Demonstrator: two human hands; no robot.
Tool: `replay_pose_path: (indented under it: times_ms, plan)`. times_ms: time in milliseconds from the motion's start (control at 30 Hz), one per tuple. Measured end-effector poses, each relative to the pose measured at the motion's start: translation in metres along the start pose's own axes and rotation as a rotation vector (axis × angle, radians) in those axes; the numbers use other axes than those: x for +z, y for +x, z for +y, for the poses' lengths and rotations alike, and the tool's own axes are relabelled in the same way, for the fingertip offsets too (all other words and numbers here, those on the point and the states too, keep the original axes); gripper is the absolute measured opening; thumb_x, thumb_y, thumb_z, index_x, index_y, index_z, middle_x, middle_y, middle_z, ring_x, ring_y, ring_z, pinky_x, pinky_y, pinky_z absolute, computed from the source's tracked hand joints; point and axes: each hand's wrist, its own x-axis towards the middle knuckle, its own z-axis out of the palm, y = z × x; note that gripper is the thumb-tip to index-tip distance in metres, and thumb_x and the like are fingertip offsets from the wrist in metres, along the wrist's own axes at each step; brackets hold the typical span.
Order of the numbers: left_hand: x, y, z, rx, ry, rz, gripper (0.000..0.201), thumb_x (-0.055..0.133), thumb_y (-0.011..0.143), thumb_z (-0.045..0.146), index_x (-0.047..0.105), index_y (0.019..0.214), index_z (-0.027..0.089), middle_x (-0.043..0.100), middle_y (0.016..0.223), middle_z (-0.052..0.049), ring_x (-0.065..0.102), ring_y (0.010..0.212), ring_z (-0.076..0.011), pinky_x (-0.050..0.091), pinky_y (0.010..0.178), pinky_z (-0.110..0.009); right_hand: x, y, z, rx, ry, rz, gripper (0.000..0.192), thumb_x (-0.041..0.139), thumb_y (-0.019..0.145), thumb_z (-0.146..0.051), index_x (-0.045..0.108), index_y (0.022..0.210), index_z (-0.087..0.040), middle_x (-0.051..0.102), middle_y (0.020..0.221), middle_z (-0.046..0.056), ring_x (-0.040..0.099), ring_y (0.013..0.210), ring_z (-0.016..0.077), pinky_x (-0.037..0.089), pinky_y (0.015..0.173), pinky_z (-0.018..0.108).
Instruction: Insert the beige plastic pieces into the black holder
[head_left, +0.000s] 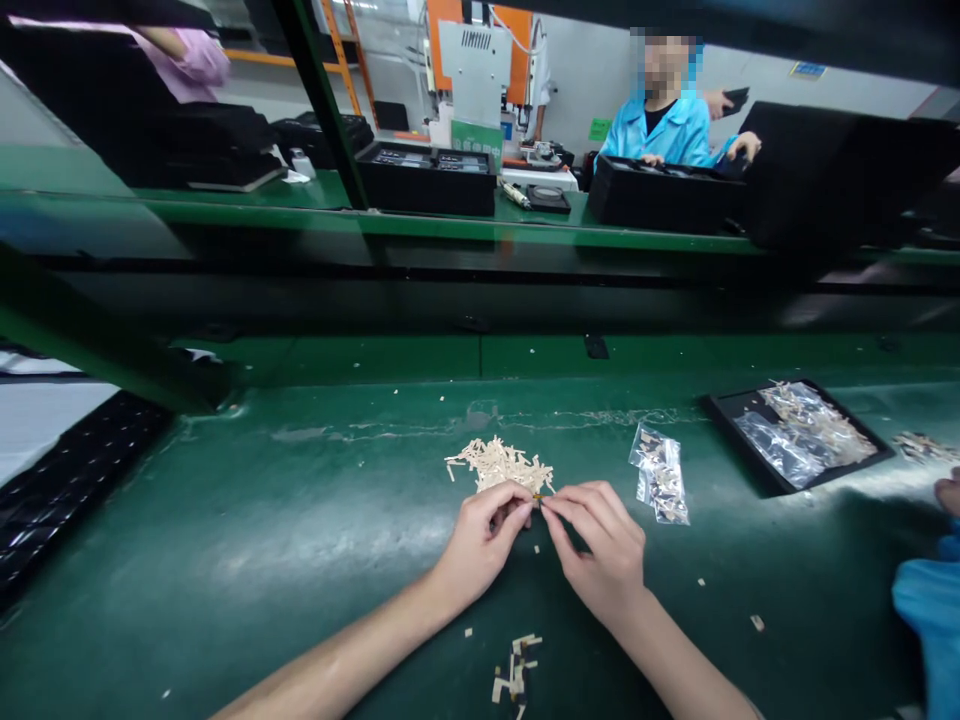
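1. Both hands meet at the centre of the worn dark green tabletop [225,540], and the step in hand looks like working one tiny piece free from its mate.
2. The left hand [480,540] has its grip pressed together, thumb and forefinger pinching a small tan sliver-shaped piece [538,497].
3. The right hand [600,550] pinches the same piece from the other end, fingertips almost touching the left's.
4. At twelve o'clock of the hands, just beyond the fingertips, lies the loose heap of pale beige stick-like parts [501,464], matte and stiff-looking.
5. At six o'clock, near the forearms, sits a small scatter of similar beige bits [516,672].
6. At two o'clock lie crinkly clear plastic bags [660,475]; farther out, a shallow black tray [724,410] holds more film and parts.
7. Next move, I'd judge, calls for a fine, steady pull with little force.
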Motion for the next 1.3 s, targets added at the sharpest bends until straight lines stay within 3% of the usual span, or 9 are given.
replay_pose_path:
  times_ms: [233, 700, 933, 1033, 1167, 1300]
  plan:
    - [0.004, -0.005, -0.003, 0.097, 0.092, 0.018, 0.016, 0.043, 0.088, 0.013, 0.059, 0.085, 0.015, 0.061, 0.079, -0.005, 0.055, 0.073, -0.0148, 0.040, 0.071, -0.025, 0.001, -0.003, -0.004, -0.058, -0.115, -0.035, 0.011, 0.058, 0.079, -0.009, 0.063, 0.085, -0.016, 0.064, 0.077, 0.006, 0.056, 0.073, 0.0174, 0.049, 0.064, 0.029]
    - [0.005, -0.005, -0.004, 0.039, 0.053, -0.019, 0.018, 0.043, 0.086, 0.014, 0.059, 0.078, 0.015, 0.060, 0.072, -0.004, 0.052, 0.066, -0.0152, 0.037, 0.065, -0.026, 0.003, -0.007, 0.000, -0.011, -0.053, -0.128, 0.011, 0.057, 0.078, -0.007, 0.061, 0.082, -0.016, 0.061, 0.075, 0.006, 0.053, 0.070, 0.0168, 0.046, 0.061, 0.029]
    - [0.001, 0.000, -0.004, -0.107, -0.206, -0.064, 0.017, 0.050, 0.085, 0.025, 0.056, 0.073, 0.015, 0.050, 0.058, 0.000, 0.042, 0.054, -0.0109, 0.031, 0.054, -0.023, -0.002, -0.001, 0.001, 0.037, 0.025, -0.065, 0.012, 0.057, 0.077, -0.006, 0.061, 0.079, -0.017, 0.062, 0.070, 0.004, 0.054, 0.067, 0.0163, 0.046, 0.060, 0.029]
    - [-0.003, 0.006, -0.006, -0.182, -0.420, -0.165, 0.022, 0.048, 0.085, 0.035, 0.047, 0.075, 0.016, 0.049, 0.053, 0.002, 0.036, 0.043, -0.0078, 0.027, 0.044, -0.020, -0.005, 0.003, 0.011, 0.087, 0.019, -0.007, 0.015, 0.055, 0.078, -0.006, 0.061, 0.082, -0.018, 0.063, 0.072, 0.004, 0.056, 0.067, 0.0167, 0.047, 0.063, 0.030]
    - [-0.008, 0.012, -0.009, -0.263, -0.672, -0.310, 0.026, 0.046, 0.080, 0.041, 0.039, 0.072, 0.017, 0.049, 0.049, 0.002, 0.031, 0.036, -0.0064, 0.019, 0.036, -0.018, -0.005, 0.005, 0.018, 0.102, 0.018, -0.038, 0.020, 0.050, 0.080, -0.006, 0.063, 0.087, -0.019, 0.066, 0.086, 0.007, 0.059, 0.080, 0.0195, 0.048, 0.069, 0.033]
    - [-0.011, 0.014, -0.009, -0.308, -0.811, -0.389, 0.024, 0.049, 0.074, 0.036, 0.039, 0.064, 0.016, 0.043, 0.048, 0.003, 0.031, 0.039, -0.0066, 0.020, 0.038, -0.019, -0.003, 0.005, 0.009, 0.048, 0.082, -0.078, 0.013, 0.055, 0.078, -0.007, 0.062, 0.079, -0.019, 0.065, 0.075, 0.004, 0.059, 0.071, 0.0169, 0.049, 0.064, 0.031]
